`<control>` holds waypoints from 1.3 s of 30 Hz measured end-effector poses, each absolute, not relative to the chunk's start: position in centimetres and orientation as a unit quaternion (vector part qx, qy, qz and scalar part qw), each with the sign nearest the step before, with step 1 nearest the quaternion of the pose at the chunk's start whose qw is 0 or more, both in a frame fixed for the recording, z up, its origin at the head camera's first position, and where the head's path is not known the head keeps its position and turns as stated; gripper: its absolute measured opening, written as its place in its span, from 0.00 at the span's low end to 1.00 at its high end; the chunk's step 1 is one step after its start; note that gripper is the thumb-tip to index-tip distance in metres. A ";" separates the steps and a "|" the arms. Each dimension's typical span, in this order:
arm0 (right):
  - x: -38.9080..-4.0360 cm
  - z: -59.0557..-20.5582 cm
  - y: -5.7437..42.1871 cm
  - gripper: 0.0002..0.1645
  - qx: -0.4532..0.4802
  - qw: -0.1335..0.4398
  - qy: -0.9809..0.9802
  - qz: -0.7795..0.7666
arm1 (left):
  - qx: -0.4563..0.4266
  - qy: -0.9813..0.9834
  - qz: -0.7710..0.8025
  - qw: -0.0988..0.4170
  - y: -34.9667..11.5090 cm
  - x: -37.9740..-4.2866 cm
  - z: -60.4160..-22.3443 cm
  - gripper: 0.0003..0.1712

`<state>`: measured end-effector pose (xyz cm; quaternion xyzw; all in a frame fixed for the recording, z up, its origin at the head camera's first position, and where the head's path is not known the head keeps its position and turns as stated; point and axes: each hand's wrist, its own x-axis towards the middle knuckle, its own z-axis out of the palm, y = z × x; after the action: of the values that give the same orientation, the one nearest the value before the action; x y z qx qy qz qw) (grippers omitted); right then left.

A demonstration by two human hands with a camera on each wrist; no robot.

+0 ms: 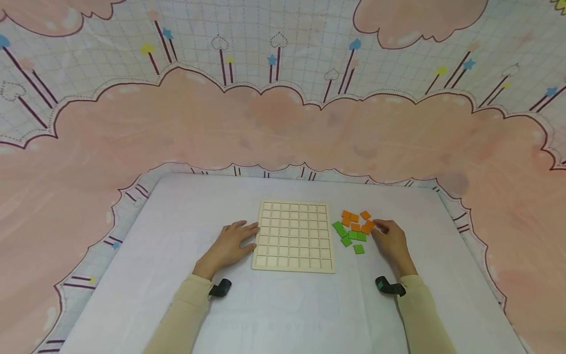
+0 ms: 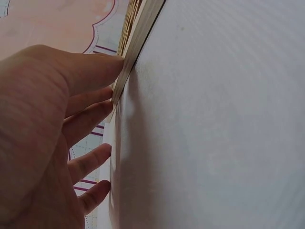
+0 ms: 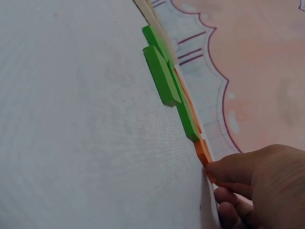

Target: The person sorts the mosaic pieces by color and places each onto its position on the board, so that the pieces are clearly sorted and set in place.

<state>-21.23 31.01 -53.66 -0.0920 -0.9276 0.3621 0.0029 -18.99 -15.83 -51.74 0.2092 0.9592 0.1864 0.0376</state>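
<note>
A square wooden grid board [image 1: 293, 237] lies on the white table. My left hand [image 1: 232, 242] is at its left side, fingers spread, with the thumb and fingertips against the board's edge [image 2: 138, 38]. To the board's right, loose square tiles lie in a cluster: orange tiles [image 1: 346, 214] toward the back and green tiles [image 1: 353, 235] in front. My right hand [image 1: 390, 242] is at the cluster's right side. Its thumb and forefinger pinch an orange tile [image 3: 203, 151] at the edge, while the other fingers curl beneath the palm. Green tiles [image 3: 162, 76] stand out beyond it in the right wrist view.
One green tile [image 1: 358, 249] lies apart, nearest the front. The table [image 1: 274, 309] has a white cover, and a patterned cloth [image 1: 283, 128] hangs behind and around it. A dark band [image 1: 390, 286] is on each wrist, over pale sleeves.
</note>
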 end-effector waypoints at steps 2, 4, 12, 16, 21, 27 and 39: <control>-21.3 -53.6 31.0 0.24 -0.091 0.005 -0.928 0.360 | 0.210 0.959 0.186 0.036 -15.8 -19.0 -51.8 0.30; -21.3 -53.6 31.0 0.24 -0.089 0.008 -0.929 0.360 | 0.210 0.959 0.185 0.034 -15.8 -19.0 -51.9 0.30; -21.1 -53.5 31.0 0.23 -0.095 0.023 -0.929 0.356 | 0.210 0.959 0.186 0.038 -15.8 -19.1 -51.8 0.29; -21.0 -53.6 31.0 0.22 -0.097 0.034 -0.929 0.356 | 0.212 0.959 0.185 0.038 -15.8 -18.9 -51.7 0.28; -20.9 -53.8 31.1 0.21 -0.095 0.061 -0.928 0.354 | 0.214 0.958 0.186 0.038 -15.8 -18.8 -51.6 0.29; -20.7 -53.3 30.7 0.21 -0.092 0.075 -0.927 0.356 | 0.211 0.958 0.189 0.041 -15.9 -18.9 -51.7 0.29; -20.3 -51.1 29.3 0.19 0.002 0.150 -0.925 0.350 | 0.185 0.947 0.253 0.072 -16.0 -18.6 -51.7 0.29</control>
<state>-20.30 29.31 -51.09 0.0022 -0.9247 0.3497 0.1501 -18.63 -16.04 -51.73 0.1853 0.9469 0.2527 0.0717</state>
